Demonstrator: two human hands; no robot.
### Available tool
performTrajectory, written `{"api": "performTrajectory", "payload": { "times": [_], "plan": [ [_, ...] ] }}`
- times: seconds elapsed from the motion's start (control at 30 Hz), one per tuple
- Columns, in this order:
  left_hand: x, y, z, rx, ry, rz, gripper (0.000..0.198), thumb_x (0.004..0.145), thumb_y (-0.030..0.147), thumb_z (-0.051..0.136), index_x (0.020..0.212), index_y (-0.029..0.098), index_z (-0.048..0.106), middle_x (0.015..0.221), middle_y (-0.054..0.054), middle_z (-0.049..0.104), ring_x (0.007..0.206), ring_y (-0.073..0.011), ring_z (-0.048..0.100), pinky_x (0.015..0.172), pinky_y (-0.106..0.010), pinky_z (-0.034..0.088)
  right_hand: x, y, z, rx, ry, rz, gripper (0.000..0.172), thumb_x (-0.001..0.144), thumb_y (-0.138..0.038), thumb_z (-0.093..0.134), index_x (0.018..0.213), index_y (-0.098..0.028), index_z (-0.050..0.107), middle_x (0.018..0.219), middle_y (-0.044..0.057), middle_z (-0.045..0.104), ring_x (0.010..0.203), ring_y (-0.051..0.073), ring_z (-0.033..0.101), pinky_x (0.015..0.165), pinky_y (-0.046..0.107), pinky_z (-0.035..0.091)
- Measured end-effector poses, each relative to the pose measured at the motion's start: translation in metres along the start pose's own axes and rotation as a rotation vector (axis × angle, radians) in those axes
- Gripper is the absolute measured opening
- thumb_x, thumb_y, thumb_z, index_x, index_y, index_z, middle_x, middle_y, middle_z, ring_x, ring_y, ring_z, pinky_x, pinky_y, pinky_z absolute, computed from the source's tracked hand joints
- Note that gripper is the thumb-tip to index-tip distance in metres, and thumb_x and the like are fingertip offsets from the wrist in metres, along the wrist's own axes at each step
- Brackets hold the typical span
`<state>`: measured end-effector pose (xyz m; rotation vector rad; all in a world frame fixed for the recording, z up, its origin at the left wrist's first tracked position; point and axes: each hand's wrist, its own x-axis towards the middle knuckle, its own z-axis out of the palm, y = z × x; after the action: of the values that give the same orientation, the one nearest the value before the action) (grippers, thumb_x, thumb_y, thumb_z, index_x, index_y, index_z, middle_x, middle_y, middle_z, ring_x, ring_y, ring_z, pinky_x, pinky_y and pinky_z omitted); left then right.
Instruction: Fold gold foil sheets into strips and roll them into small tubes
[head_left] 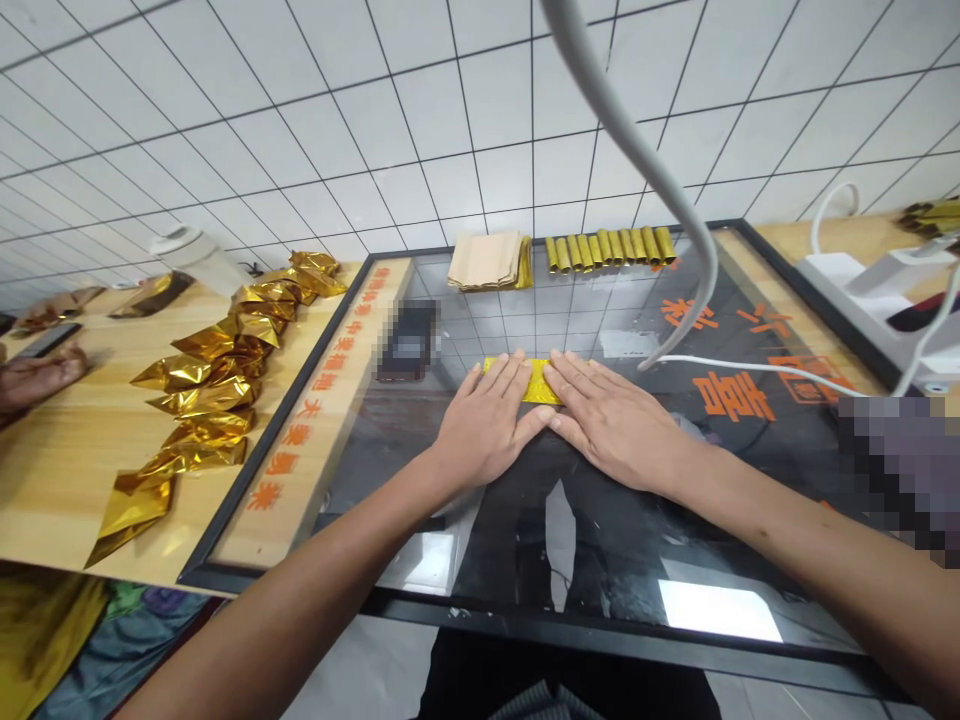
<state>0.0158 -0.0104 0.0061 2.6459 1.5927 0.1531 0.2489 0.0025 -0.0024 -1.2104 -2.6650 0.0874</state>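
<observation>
A small piece of gold foil paper (537, 380) lies on the glass-topped table (600, 560). My left hand (487, 420) rests flat on its left part, fingers stretched out. My right hand (607, 415) lies flat on its right part, fingers extended toward the left. Both palms press down and only the middle strip of the foil shows between them. At the far edge sits a row of rolled gold foil tubes (609, 247) beside a stack of tan paper sheets (486, 262).
A line of crumpled gold foil pieces (214, 370) runs along the wooden board at left. Another person's hand (34, 380) rests at the far left. A grey cable (645, 160) hangs over the table, and a white cable (750, 368) runs to a power strip (862, 290) at right.
</observation>
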Motion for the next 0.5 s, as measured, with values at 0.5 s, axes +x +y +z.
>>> {"api": "performTrajectory", "payload": {
  "times": [0.5],
  "plan": [
    [0.001,-0.018,0.000,0.050,0.027,-0.127,0.060,0.117,0.041,0.027,0.171,0.019,0.042,0.181,-0.010,0.033,0.168,-0.0307,0.035,0.134,-0.062,0.032,0.001,-0.001,-0.004,-0.016,-0.033,0.008,0.074,0.116,-0.055,0.033,0.170,-0.005,0.044,0.178,0.023,0.034,0.168,0.035,0.030,0.136,0.058,0.031]
  ]
}}
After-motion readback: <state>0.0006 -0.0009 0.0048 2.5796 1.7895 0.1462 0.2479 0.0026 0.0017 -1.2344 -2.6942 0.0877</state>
